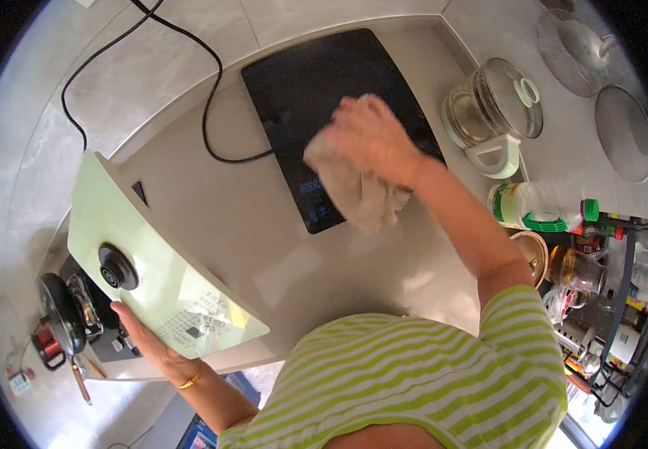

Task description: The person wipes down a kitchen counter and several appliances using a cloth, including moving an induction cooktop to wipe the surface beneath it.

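Observation:
My left hand (147, 337) grips the lower edge of a pale green electric kettle base (161, 264). The base is tilted up off the counter, its black round connector (117, 266) and printed control panel facing me. A crumpled beige cloth (357, 193) is in my right hand (371, 134), which is blurred. Hand and cloth are over the black glass induction cooktop (318, 73), covering part of its right side and front edge. Part of the cloth hangs past that front edge. My right palm and the cloth's underside are hidden.
Black power cords (211, 62) loop over the counter (228, 219). At right stand a glass kettle (469, 106), a plastic bottle with a green cap (531, 205), and a black rack (629, 269) of jars. A black pan (63, 314) is at far left. Mesh strainers (624, 132) hang on the wall.

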`<state>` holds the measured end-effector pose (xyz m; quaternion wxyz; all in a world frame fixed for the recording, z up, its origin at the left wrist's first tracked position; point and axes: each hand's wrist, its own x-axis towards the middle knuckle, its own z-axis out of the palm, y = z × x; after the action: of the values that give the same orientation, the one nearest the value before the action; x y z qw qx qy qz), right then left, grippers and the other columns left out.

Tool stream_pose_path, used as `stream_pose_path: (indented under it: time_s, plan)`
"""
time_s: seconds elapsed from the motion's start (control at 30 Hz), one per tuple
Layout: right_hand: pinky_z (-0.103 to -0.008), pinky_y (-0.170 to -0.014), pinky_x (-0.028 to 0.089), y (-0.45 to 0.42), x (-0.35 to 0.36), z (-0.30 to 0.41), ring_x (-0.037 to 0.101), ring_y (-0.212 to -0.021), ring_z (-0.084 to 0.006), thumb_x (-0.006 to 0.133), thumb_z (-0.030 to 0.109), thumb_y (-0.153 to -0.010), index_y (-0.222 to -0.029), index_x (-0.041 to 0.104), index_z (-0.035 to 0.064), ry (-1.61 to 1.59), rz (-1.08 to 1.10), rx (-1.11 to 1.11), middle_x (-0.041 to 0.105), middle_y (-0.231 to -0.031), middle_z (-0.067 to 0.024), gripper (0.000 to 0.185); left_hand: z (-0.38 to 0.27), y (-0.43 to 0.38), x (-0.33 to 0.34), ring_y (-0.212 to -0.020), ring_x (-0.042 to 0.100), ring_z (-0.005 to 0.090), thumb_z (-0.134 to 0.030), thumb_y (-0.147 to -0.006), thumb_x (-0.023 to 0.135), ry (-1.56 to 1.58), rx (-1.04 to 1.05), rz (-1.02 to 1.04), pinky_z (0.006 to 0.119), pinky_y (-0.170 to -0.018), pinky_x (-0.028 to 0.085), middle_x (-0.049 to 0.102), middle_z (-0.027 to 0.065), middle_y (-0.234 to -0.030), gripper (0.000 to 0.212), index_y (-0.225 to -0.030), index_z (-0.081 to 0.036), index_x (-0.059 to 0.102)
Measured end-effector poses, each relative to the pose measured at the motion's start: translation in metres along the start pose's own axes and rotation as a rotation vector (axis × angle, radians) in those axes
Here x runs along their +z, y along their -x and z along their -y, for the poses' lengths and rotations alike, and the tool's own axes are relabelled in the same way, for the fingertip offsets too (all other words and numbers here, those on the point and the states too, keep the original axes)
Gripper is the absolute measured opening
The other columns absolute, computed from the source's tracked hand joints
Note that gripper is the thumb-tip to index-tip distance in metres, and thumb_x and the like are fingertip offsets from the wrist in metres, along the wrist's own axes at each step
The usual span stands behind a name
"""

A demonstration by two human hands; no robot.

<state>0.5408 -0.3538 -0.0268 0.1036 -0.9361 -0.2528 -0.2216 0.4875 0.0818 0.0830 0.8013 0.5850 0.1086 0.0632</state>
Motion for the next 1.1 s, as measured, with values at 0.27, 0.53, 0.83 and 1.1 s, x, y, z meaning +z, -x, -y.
stream_pose_path:
  time_s: [0.27,0.53,0.83,1.1]
  plan:
    - [-0.0520,-0.094,0.050,-0.115,0.064,-0.105,0.061,-0.111,-0.0367,0.061,0.032,-0.095,-0.112,0.066,0.0050,0.360,-0.024,0.990,0.064,-0.119,-0.0186,0.033,-0.001,0.003,0.013,-0.114,0.064,0.0274,-0.044,-0.103,0.055,0.135,-0.155,-0.161,0.041,-0.094,0.055,0.062,0.0111,-0.134,0.055,-0.141,-0.006,0.051]
    - [-0.0473,-0.090,0.052,-0.140,0.097,-0.018,0.064,-0.105,-0.0350,0.067,0.031,-0.083,-0.109,0.070,0.0116,-0.047,-0.134,0.088,0.068,-0.111,-0.0121,0.033,0.012,-0.006,0.016,-0.111,0.064,0.0275,-0.045,-0.103,0.055,0.321,-0.260,-0.050,0.041,-0.093,0.056,0.063,0.0119,-0.130,0.054,-0.137,-0.004,0.053]
    - [-0.0507,-0.098,0.046,-0.128,0.092,0.005,0.057,-0.113,-0.0345,0.066,0.041,-0.089,-0.127,0.064,0.0176,0.129,-0.045,0.166,0.062,-0.122,-0.0129,0.045,0.026,0.003,0.021,-0.114,0.066,0.0300,-0.043,-0.104,0.052,0.255,-0.369,-0.091,0.044,-0.094,0.057,0.063,0.0133,-0.133,0.053,-0.141,-0.005,0.050]
    - [-0.0497,-0.100,0.047,-0.071,0.043,-0.141,0.055,-0.122,-0.0371,0.059,0.052,-0.093,-0.138,0.054,0.0246,0.220,0.051,0.796,0.058,-0.128,-0.0139,0.053,0.022,0.010,0.030,-0.116,0.064,0.0284,-0.042,-0.103,0.054,0.215,-0.326,0.030,0.043,-0.096,0.055,0.062,0.0122,-0.134,0.053,-0.142,-0.007,0.050]
